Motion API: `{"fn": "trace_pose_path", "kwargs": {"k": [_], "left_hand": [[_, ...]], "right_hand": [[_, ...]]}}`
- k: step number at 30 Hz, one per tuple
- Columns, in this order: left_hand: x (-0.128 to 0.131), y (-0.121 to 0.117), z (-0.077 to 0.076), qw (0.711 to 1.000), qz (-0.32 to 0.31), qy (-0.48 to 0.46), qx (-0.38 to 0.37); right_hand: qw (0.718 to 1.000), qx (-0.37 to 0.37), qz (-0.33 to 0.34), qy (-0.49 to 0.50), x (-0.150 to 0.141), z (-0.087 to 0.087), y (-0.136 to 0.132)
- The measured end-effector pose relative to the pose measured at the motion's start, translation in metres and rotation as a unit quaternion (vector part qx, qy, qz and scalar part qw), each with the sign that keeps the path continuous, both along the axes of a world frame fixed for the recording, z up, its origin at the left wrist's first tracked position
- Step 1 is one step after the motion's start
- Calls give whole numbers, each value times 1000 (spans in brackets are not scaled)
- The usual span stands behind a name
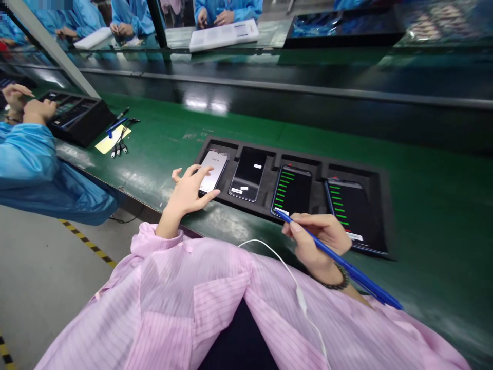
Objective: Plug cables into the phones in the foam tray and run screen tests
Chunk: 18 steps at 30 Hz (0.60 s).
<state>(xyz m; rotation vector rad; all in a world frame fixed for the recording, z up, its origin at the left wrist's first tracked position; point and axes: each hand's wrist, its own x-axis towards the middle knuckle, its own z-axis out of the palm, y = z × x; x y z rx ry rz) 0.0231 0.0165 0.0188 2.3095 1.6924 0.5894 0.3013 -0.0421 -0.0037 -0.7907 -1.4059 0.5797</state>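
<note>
A black tray (269,198) on the green bench holds several phones in slots. My left hand (188,192) lies on the leftmost phone (213,169), whose screen is white, with fingers spread and touching it. My right hand (319,239) is closed round a blue pen (346,264). The pen tip touches the bottom of the third phone (291,189), which shows green lines on a dark screen. The second phone (249,173) is dark with small white labels. A fourth phone (348,208) also shows green lines.
A person in a blue coat (34,164) works at the left over another black tray (77,115). Cables and a yellow card (113,139) lie beside it. A dark conveyor belt (308,103) runs behind. More people in blue sit across, with white boxes (223,35).
</note>
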Motion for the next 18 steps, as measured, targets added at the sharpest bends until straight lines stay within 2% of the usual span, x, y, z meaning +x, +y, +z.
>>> {"fn": "trace_pose_path", "kwargs": {"k": [5, 10, 13, 15, 18], "left_hand": [[11, 8, 1, 999, -2, 8, -45], [0, -8, 5, 999, 50, 12, 4], [-12, -24, 7, 995, 96, 19, 25], [-19, -33, 6, 990, 141, 17, 18], [-25, -38, 4, 980, 191, 11, -57]], "right_hand": [[1000, 6, -7, -2, 3, -1, -1], [999, 15, -7, -29, 5, 5, -1], [990, 37, 39, -132, -3, 12, 6], [970, 52, 76, -223, -18, 15, 18], [931, 31, 119, -343, -58, 17, 42]]}}
